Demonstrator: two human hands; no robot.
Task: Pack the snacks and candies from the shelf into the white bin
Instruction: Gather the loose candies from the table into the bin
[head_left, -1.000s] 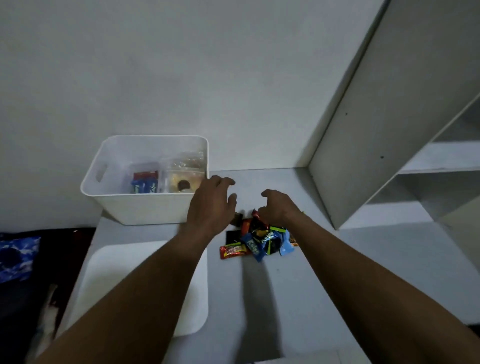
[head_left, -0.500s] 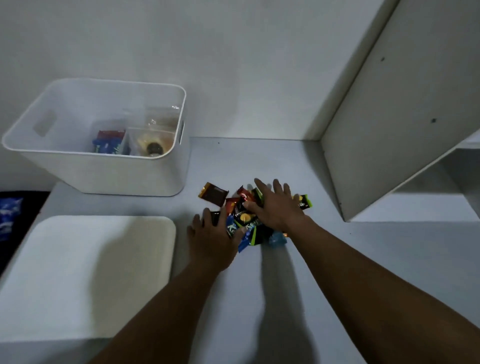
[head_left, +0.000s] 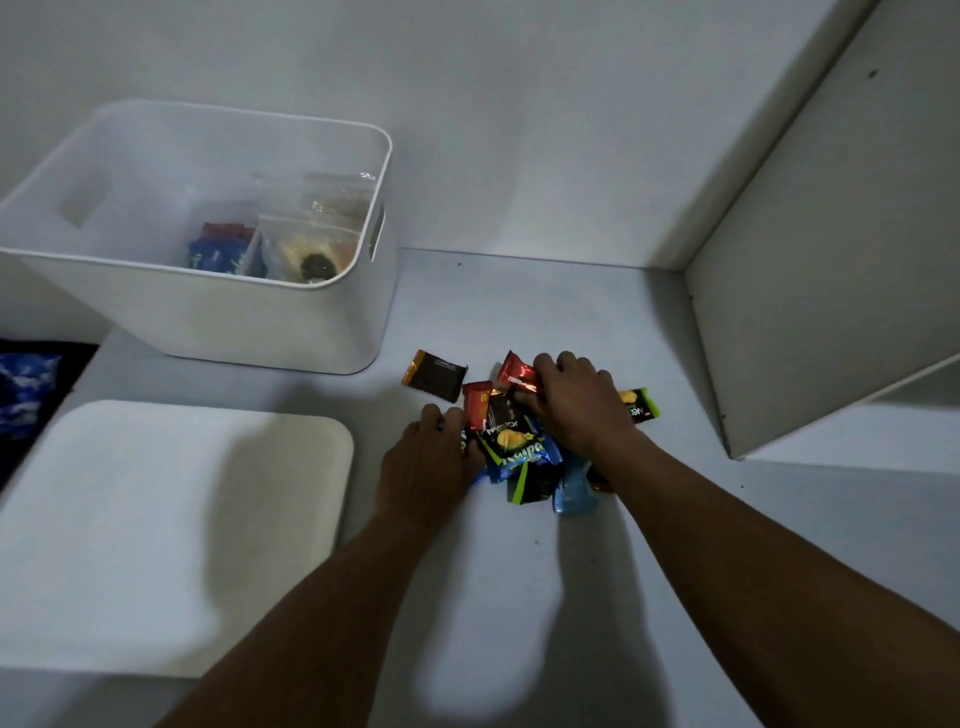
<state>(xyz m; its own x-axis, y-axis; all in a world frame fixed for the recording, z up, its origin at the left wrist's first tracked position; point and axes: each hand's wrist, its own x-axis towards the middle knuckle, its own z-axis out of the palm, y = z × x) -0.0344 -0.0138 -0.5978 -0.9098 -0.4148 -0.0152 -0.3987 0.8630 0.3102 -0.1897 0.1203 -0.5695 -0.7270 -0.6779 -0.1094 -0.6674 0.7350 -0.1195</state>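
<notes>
A heap of small candy packets (head_left: 519, 447) lies near the middle of the frame on the grey surface (head_left: 519, 597), with both hands closing in on it from either side, most likely to bunch it up for one scoop. The left hand (head_left: 423, 467) rests flat and spread against the heap's left edge, acting as a stop and gripping nothing I can make out. The right hand (head_left: 571, 402) lies over the top right of the heap, fingers curled down onto a red packet (head_left: 514, 370); whether it has actually pinched one is hidden by the fingers. A brown packet (head_left: 435, 375) sits apart at the upper left of the heap (a stray that a single scoop would probably miss). The white bin (head_left: 291, 317) stands in the upper left of the frame, close by, with a few bagged snacks (head_left: 306, 254) already inside. Its lid (head_left: 156, 519) lies flat at lower left, out of the way.
</notes>
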